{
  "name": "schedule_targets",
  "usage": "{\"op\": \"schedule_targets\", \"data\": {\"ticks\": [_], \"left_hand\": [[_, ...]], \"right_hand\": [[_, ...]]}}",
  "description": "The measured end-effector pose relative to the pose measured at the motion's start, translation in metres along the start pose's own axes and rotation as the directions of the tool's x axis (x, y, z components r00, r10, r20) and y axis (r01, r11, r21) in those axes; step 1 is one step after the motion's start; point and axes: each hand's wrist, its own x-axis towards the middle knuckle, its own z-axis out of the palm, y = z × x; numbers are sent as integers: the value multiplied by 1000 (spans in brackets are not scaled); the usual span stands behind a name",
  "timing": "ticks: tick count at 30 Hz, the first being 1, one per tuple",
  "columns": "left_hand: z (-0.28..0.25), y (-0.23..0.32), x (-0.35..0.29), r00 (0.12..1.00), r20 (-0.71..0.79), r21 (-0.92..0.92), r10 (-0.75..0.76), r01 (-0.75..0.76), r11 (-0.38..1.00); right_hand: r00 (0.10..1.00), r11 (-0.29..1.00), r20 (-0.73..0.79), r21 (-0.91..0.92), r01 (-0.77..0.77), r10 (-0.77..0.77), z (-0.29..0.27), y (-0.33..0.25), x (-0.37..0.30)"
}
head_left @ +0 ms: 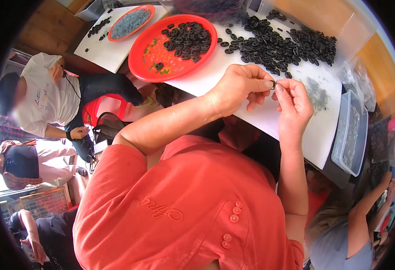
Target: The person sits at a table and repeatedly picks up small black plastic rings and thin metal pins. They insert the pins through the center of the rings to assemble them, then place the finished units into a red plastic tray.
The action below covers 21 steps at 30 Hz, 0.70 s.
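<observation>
Over the near edge of the white tabletop (211, 86), my left hand (242, 86) and my right hand (294, 104) meet fingertip to fingertip. Both are closed in a pinch on one small black oval piece (273, 84), mostly covered by the thumbs and fingers. Just beyond my hands spreads a heap of similar black oval pieces (269, 47) with holes in them. A scatter of small clear bits (316, 93) lies to the right of my right hand.
Left on the table stands a red plate (136, 58) partly filled with black pieces; a smaller orange-red plate (150, 10) holds grey-blue bits. A clear plastic bin (358, 166) sits at the right edge. Several people are around, including one at lower right (341, 238).
</observation>
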Motion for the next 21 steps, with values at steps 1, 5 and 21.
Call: {"op": "schedule_targets", "data": {"ticks": [1, 5, 21], "left_hand": [[0, -2, 0, 1000, 5, 9, 20, -20, 1000], [-5, -5, 0, 999, -26, 37, 35, -34, 999], [-9, -6, -5, 997, -68, 6, 34, -33, 999]], "right_hand": [[1000, 1000, 1, 4, 0, 0, 0, 2, 0], [1000, 1000, 11, 24, -8, 8, 1, 5, -2], [998, 998, 18, -24, 57, -57, 1, 6, -3]]}}
